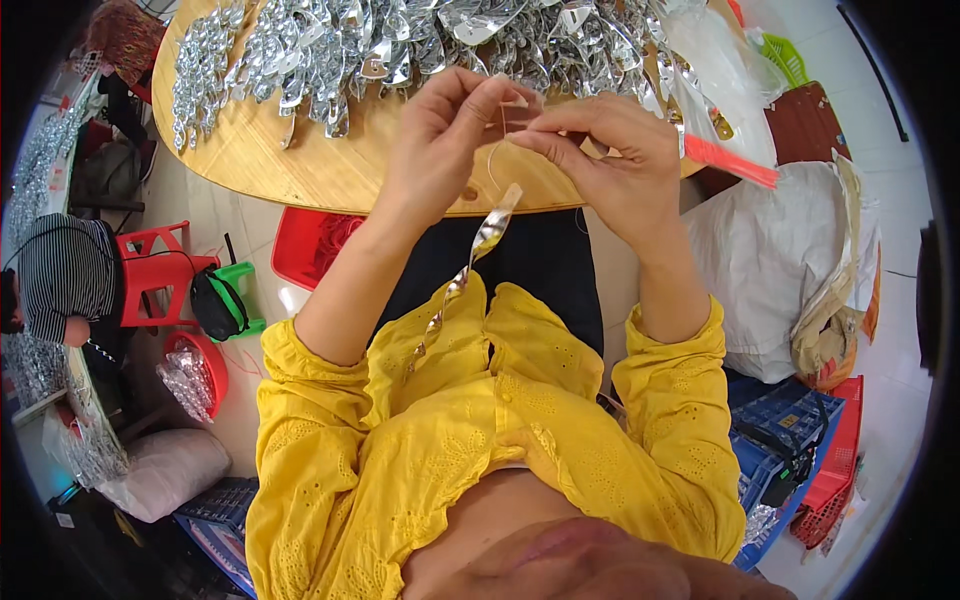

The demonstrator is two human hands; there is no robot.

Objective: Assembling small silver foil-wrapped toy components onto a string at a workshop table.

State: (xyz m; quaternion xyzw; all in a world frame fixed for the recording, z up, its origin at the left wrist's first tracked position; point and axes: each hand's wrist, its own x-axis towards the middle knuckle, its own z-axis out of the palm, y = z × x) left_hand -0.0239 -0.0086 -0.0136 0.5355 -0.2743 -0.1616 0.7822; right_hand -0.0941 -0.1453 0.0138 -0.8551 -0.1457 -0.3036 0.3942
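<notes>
Over the desk [330, 178], had thin thread [491, 165] seemingly pinched in left grip [437, 135] and right grip [620, 155], so kinda risked dropping the silver twist [488, 240] through fingertip slip.

- The person wore a bright yellow blouse [420, 465], its cloth softly creased.
- Small eyelet holes and stitched floral or leaf shapes, yellow like the fabric, patterned it.
- The neckline [445, 520] was low, with an uneven, wavy edge.
- A small yellow button [505, 397] sat at the front, and below it the lower front parted into two rounded flaps.
- Loose, full yellow sleeves [675, 430] ended near the elbows in gathered cuffs [316, 352].
- Both the left grip [447, 135] and right grip [618, 155] were bare.
- Dark, plain legwear [540, 255] showed below the blouse.
</notes>
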